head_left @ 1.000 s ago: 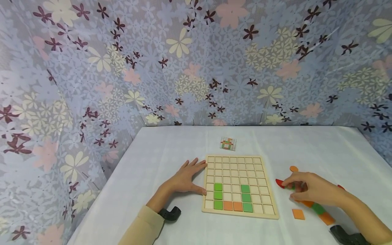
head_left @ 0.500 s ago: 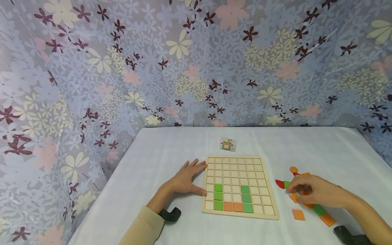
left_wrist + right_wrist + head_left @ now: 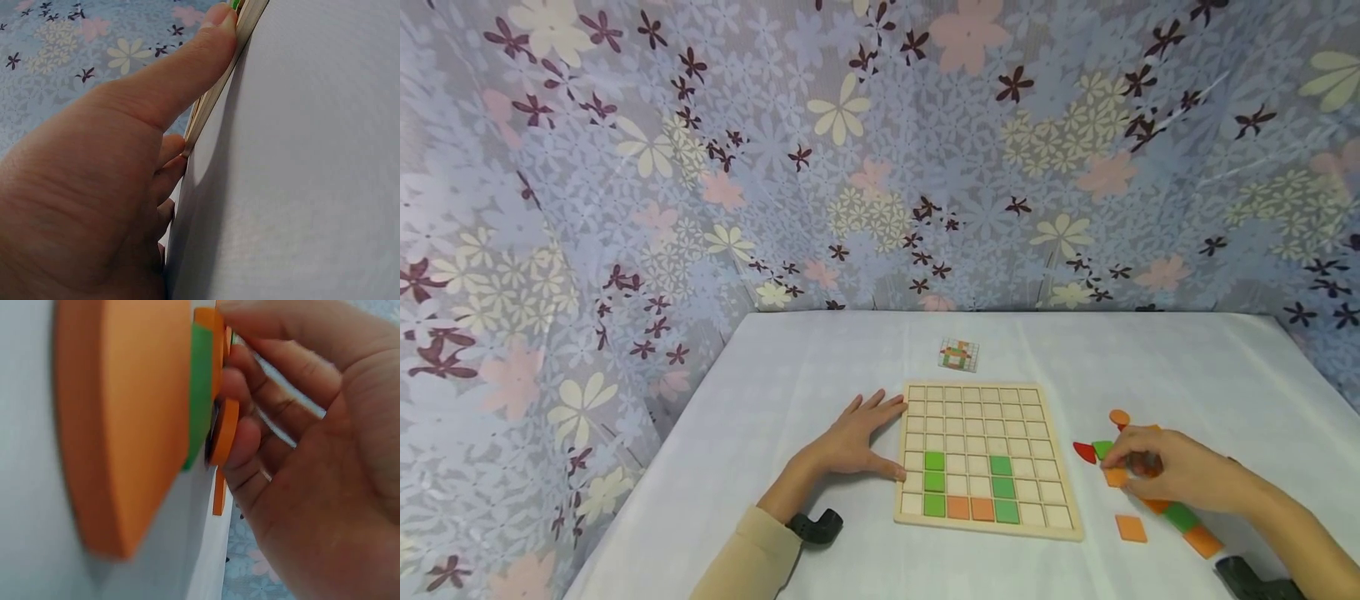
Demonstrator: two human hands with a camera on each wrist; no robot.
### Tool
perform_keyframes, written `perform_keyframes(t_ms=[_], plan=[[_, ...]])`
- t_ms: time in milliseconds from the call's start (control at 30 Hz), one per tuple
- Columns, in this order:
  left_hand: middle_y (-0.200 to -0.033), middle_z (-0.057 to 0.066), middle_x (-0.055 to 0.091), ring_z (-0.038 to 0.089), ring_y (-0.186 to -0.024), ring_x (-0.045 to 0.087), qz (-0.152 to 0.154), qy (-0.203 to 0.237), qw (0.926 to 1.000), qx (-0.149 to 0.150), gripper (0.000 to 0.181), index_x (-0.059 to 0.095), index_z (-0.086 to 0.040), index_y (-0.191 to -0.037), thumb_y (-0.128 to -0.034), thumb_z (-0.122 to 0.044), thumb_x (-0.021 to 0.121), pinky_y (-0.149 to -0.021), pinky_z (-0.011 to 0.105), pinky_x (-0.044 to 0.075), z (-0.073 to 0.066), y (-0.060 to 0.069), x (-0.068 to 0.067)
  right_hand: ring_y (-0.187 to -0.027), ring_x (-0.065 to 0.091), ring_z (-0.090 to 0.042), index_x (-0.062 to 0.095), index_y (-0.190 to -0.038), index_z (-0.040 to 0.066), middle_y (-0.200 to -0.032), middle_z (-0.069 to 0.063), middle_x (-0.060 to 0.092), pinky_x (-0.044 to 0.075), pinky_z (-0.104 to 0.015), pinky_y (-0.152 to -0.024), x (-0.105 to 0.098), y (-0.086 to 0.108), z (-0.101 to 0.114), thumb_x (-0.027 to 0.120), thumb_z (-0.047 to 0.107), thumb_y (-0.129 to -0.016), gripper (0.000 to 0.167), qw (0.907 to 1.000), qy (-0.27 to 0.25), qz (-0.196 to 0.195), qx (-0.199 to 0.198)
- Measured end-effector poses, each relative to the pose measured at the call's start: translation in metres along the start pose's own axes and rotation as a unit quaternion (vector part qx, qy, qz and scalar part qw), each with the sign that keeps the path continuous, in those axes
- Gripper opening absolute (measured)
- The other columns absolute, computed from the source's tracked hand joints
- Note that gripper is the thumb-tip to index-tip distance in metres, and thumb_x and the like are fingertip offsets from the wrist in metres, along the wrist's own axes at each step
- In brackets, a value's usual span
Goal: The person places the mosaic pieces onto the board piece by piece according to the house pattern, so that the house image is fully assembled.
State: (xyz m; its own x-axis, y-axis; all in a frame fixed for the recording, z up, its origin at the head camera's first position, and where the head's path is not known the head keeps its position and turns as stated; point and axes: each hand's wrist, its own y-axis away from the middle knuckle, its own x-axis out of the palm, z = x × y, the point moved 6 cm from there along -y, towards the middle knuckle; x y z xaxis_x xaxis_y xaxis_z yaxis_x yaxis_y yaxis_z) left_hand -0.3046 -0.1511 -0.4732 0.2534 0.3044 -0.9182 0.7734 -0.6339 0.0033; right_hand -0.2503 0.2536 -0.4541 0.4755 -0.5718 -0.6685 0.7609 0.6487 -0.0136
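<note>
A square wooden grid board [image 3: 1011,411] lies on the table, with green tiles [image 3: 934,482] in two columns and orange tiles between them in its bottom row. My left hand [image 3: 853,435] rests spread along the board's left edge, thumb and fingertips touching the rim; the left wrist view shows the thumb [image 3: 181,78] against it. My right hand [image 3: 1183,468] is over the loose pieces, fingers bent, pinching an orange tile [image 3: 1116,477] at the fingertips. In the right wrist view, another orange piece [image 3: 225,433] stands tilted against the curled fingers; the thumb hides the pinch.
Around the right hand lie a red piece [image 3: 1084,452], a green piece [image 3: 1102,449], an orange disc [image 3: 1119,417], a separate orange square [image 3: 1131,528] and a row ending in an orange tile [image 3: 1203,542]. A small pattern card [image 3: 958,354] lies behind the board.
My right hand has drawn back slightly to the right from the red and green pieces. The orange tile at its fingertips has come into view and shifted a little. My left hand stays put.
</note>
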Motion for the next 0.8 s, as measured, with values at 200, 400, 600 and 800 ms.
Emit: perform_keyframes(t_ms=[200, 400, 600, 800], plan=[[-0.157, -0.009, 0.021, 0.023, -0.146, 0.006, -0.004, 0.0, 1.0, 0.002, 0.109, 0.028, -0.02, -0.153, -0.0676, -0.075, 0.067, -0.116, 0.046, 0.001, 0.0007, 0.0004, 0.001, -0.07, 0.046, -0.014, 0.067, -0.113, 0.016, -0.092, 0.004, 0.056, 0.04, -0.027, -0.054, -0.0013, -0.0013, 0.0011, 0.072, 0.021, -0.088, 0.026, 0.9993, 0.033, -0.019, 0.007], [-0.157, -0.008, 0.022, 0.023, -0.145, 0.007, -0.002, -0.002, 1.0, -0.001, 0.109, 0.029, -0.02, -0.153, -0.0672, -0.075, 0.067, -0.116, 0.047, 0.002, 0.0008, 0.0016, 0.0011, -0.069, 0.046, -0.014, 0.068, -0.113, 0.014, -0.089, 0.002, 0.054, 0.039, -0.027, -0.052, 0.0001, -0.002, 0.002, 0.073, 0.016, -0.086, 0.027, 0.9994, 0.03, -0.018, -0.002], [-0.157, -0.007, 0.022, 0.023, -0.145, 0.007, -0.005, -0.006, 1.0, 0.003, 0.108, 0.029, -0.02, -0.153, -0.0679, -0.075, 0.067, -0.116, 0.048, 0.002, -0.0002, 0.0022, 0.0015, -0.069, 0.045, -0.013, 0.069, -0.112, 0.014, -0.089, 0.001, 0.054, 0.038, -0.027, -0.052, -0.0002, -0.0058, -0.0008, 0.075, 0.023, -0.085, 0.029, 0.9979, 0.039, -0.021, 0.047], [-0.157, -0.007, 0.021, 0.023, -0.146, 0.006, -0.002, -0.001, 1.0, 0.002, 0.109, 0.028, -0.02, -0.153, -0.0678, -0.075, 0.067, -0.116, 0.046, 0.001, -0.001, 0.0014, -0.0006, -0.069, 0.047, -0.011, 0.068, -0.114, 0.01, -0.088, 0.001, 0.055, 0.04, -0.027, -0.054, 0.0, -0.0094, 0.0027, 0.074, 0.025, -0.085, 0.033, 0.9972, 0.038, -0.022, 0.061]])
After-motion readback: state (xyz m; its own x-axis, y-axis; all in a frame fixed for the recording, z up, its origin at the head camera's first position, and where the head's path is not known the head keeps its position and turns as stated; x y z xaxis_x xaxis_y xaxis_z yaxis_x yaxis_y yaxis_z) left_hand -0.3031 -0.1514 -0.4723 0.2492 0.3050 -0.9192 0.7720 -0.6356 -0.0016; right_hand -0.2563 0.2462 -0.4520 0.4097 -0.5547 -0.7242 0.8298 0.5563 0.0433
